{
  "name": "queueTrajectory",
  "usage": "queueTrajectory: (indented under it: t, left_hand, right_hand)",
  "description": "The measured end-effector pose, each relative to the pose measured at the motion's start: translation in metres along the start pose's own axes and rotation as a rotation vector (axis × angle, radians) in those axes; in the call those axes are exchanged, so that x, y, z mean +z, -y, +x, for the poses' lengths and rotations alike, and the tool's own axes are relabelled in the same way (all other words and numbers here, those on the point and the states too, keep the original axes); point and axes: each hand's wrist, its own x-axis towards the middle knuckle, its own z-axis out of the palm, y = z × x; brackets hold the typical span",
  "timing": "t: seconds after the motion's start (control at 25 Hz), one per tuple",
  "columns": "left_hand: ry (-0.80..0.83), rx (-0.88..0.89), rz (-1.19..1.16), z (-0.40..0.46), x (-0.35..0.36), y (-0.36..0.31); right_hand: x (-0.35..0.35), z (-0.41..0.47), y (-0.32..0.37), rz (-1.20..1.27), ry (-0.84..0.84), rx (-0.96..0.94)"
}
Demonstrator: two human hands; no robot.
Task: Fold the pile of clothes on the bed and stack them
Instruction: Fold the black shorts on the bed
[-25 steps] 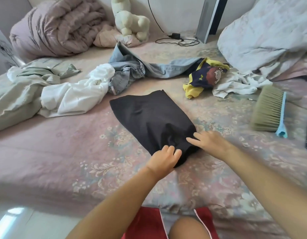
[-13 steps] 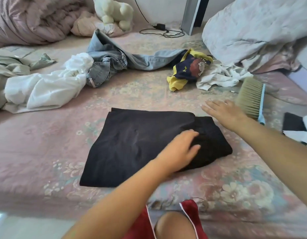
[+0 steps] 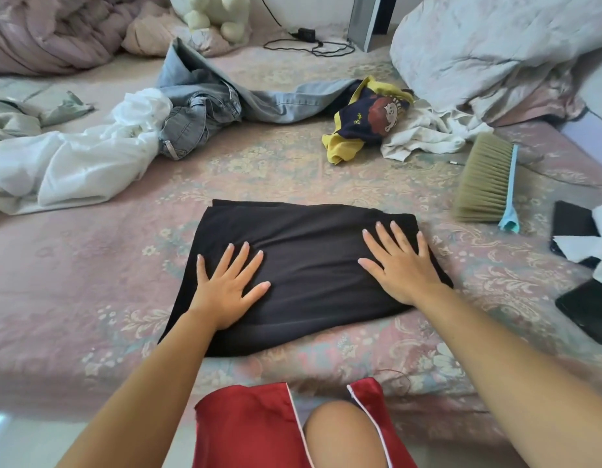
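Black garment [image 3: 306,265] now lying square-on at the near edge of the bed [image 3: 73,298], turned since a second ago. Left hand [image 3: 227,285] and right hand [image 3: 399,265] are pressing flat on it, fingers spread. Smoothing; jeans [image 3: 205,109] beyond it still awaiting folding.

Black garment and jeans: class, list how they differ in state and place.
The black garment lies folded flat; the jeans lie crumpled and unfolded. The left hand and right hand press the black garment; nothing touches the jeans, which lie farther back. Both rest on the bed.
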Motion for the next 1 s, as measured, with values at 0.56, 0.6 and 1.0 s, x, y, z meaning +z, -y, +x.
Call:
queueTrajectory:
  t: [0.56,0.6,1.0]
  left_hand:
    - [-0.033,0.445,0.198,-0.073,0.004,0.05]
    - [-0.06,0.458,0.179,-0.072,0.004,0.051]
    - [-0.282,0.102,-0.548,-0.082,-0.013,0.075]
  right_hand:
    - [0.032,-0.046,0.034,-0.016,-0.443,-0.723]
    - [0.033,-0.044,0.035,-0.03,-0.491,-0.724]
    - [0.017,-0.044,0.019,0.414,-0.597,-0.439]
